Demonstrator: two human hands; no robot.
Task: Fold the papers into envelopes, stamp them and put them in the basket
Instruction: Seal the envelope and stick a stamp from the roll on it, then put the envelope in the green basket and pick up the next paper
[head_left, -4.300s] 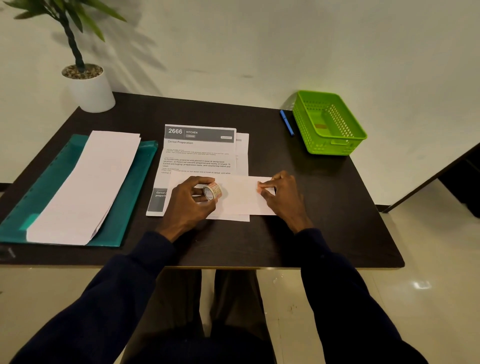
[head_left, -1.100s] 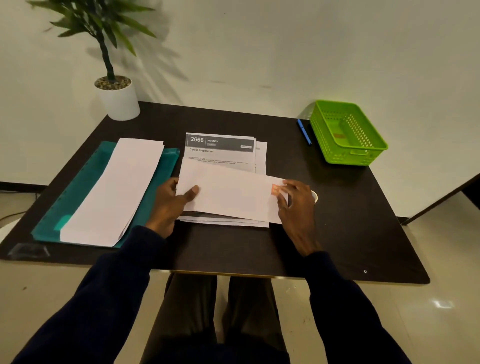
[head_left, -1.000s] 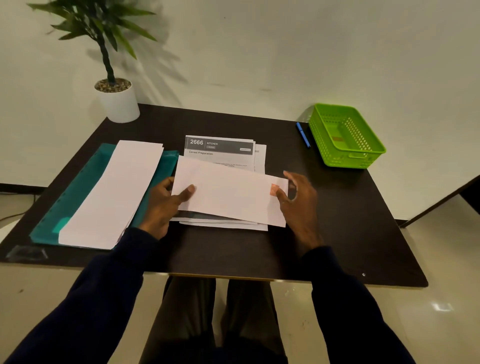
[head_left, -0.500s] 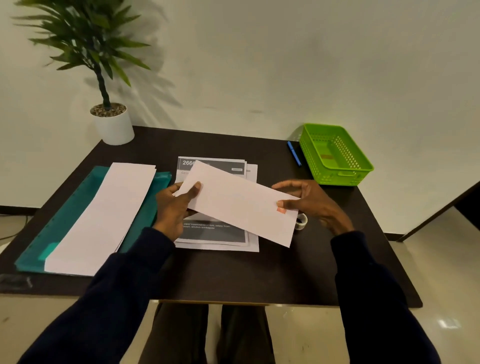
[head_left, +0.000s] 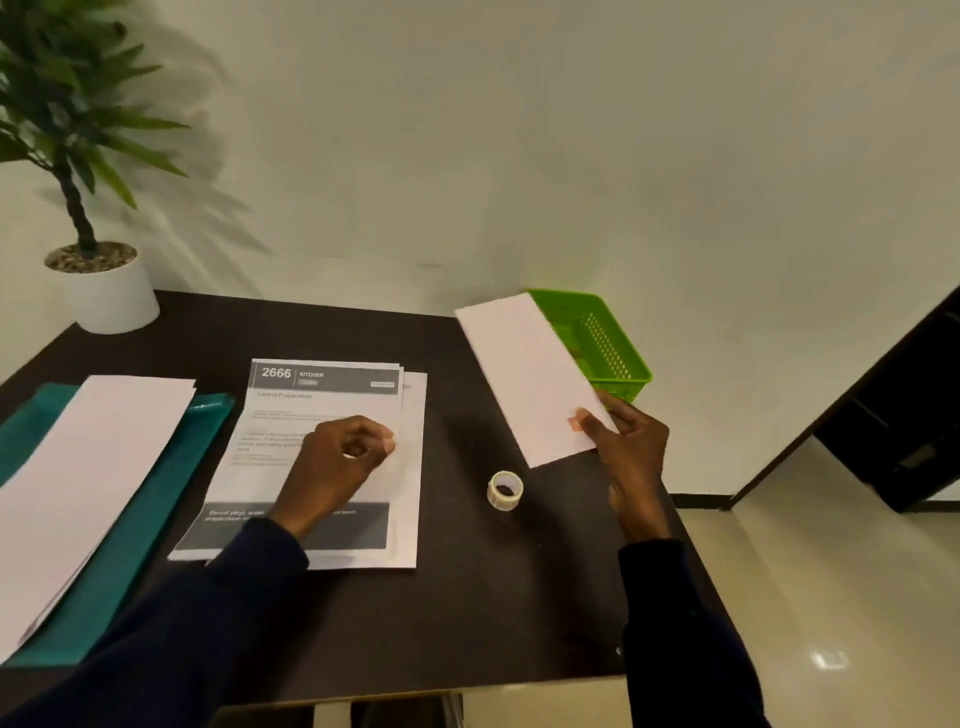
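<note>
The right hand (head_left: 631, 447) pinches 1 stamped envelope (head_left: 524, 374) by its near corner, far end raised toward the green basket (head_left: 608, 338) just beyond, likely needing only a forward reach and release, while the left hand (head_left: 337, 462) rests loosely curled, empty, on printed sheets (head_left: 322, 405).

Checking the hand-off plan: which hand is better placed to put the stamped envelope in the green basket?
Right. The right hand grips the envelope, held up right by the basket; the left hand sits over the printed sheets, farther from it.
</note>
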